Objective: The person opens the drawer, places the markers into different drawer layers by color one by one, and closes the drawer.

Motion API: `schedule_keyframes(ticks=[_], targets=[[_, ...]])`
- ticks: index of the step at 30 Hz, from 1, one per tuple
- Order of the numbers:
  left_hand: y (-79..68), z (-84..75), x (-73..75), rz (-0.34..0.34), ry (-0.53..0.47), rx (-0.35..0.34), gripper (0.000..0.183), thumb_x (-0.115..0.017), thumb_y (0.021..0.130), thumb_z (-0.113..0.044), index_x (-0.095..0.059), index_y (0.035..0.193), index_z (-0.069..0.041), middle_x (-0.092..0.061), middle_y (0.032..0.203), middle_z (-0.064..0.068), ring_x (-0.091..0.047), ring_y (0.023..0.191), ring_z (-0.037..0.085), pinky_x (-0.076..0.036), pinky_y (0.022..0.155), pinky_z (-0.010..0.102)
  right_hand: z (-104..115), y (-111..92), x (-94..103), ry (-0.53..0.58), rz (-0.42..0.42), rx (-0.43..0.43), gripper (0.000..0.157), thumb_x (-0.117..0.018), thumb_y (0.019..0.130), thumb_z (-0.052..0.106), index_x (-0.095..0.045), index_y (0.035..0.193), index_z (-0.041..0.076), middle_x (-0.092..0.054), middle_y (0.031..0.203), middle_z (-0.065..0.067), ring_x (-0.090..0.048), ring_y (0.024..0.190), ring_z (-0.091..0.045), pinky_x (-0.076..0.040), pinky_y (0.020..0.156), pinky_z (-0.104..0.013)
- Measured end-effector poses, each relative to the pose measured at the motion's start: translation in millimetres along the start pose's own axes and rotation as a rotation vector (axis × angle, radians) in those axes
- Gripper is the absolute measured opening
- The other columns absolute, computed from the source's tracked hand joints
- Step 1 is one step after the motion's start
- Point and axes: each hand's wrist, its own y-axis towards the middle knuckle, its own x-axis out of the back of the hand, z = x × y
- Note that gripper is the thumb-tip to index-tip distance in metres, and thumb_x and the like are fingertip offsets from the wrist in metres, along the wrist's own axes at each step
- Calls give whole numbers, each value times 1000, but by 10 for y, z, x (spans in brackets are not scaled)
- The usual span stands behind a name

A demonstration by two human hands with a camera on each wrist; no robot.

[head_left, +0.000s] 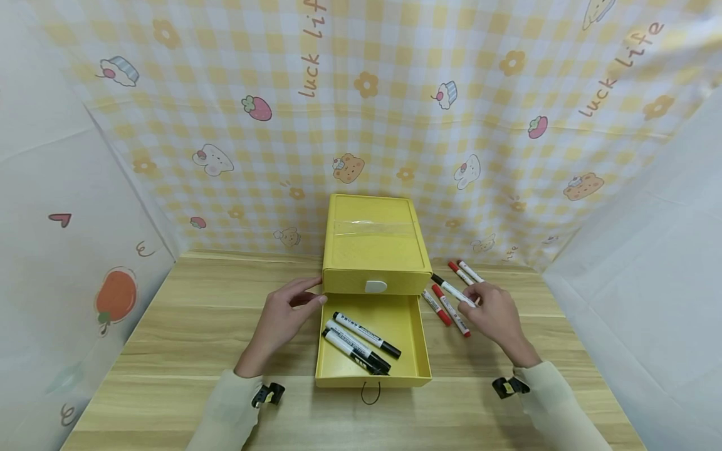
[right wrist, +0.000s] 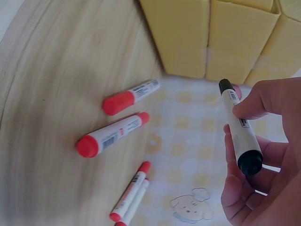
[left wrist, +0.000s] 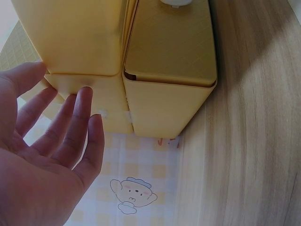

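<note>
A yellow drawer box (head_left: 369,244) stands on the table, its lower drawer (head_left: 414,319) pulled out toward me. White markers (head_left: 366,335) with black caps lie slanted inside that drawer. My left hand (head_left: 284,319) is at the box's left side, fingertips at the edge and fingers loosely bent, as the left wrist view shows. To the right of the box, my right hand (head_left: 496,313) pinches a white marker (right wrist: 241,127) with black ends between thumb and fingers, held above the table. Several red-capped markers (right wrist: 115,134) lie near that hand.
The wooden table (head_left: 220,313) runs up to a yellow checked cloth (head_left: 395,144) behind the box. A white knob (head_left: 375,286) sits on the closed upper drawer. A dark loop (head_left: 370,394) hangs at the open drawer's front. White cloth walls flank both sides.
</note>
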Motion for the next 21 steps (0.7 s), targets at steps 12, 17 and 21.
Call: schedule_keyframes(ticks=[12, 17, 21], targets=[[-3, 18, 2, 2, 2, 6, 42, -81, 104, -18, -73, 142, -2, -72, 141, 15, -79, 108, 29, -66, 94, 44, 178, -54, 142, -2, -29, 67, 6, -72, 83, 6, -76, 87, 9, -62, 75, -1, -44, 61, -17, -34, 55, -32], [-3, 26, 1, 3, 0, 3, 42, -81, 104, -18, -73, 142, -3, -72, 141, 15, -79, 108, 28, -65, 93, 44, 241, -68, 208, -12, -46, 92, 6, -73, 82, 6, -74, 86, 10, -63, 77, -1, -45, 63, -18, -36, 55, -33], [0, 22, 3, 1, 2, 2, 42, -81, 104, -18, -73, 142, -2, -72, 141, 15, -79, 108, 28, -66, 93, 43, 301, -85, 266, -23, -74, 120, 6, -74, 81, 5, -74, 85, 10, -66, 80, -1, -54, 69, -18, -43, 60, -35]])
